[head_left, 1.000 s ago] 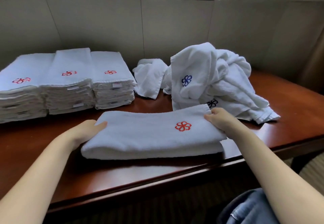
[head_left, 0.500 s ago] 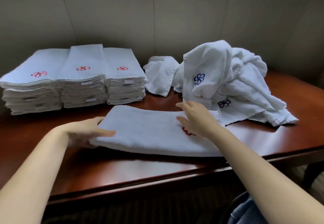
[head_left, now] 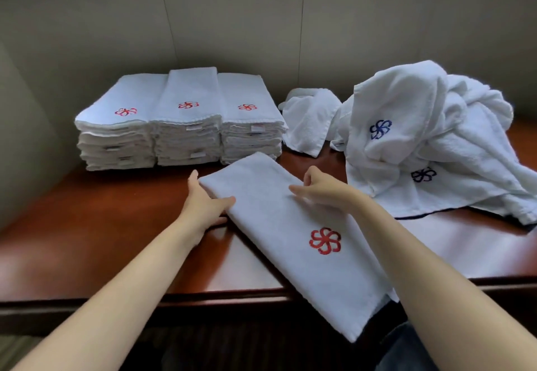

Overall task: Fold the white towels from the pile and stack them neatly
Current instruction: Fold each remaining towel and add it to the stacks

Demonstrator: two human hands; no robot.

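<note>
The folded towel (head_left: 293, 234) lies slantwise on the table (head_left: 101, 225), near end overhanging. The left hand (head_left: 205, 205) grips its far edge, probably to steer it toward the stacks (head_left: 180, 120); the right hand (head_left: 322, 189) rests on top, fingers loosely spread (pile (head_left: 430, 144) untouched).

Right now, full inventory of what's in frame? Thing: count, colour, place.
folded towel: 1, white with red flower logo, lying diagonally on the table, near end overhanging the front edge
towel stacks: 3, white with red logos, side by side at back left
unfolded pile: 1 heap, white with two blue logos showing, back right
loose towel: 1, white, crumpled between stacks and pile
table: 1, reddish-brown wood
wall: grey panels behind
left hand: grips the folded towel's far left edge
right hand: fingers curled on the towel's top, grip unclear
</note>
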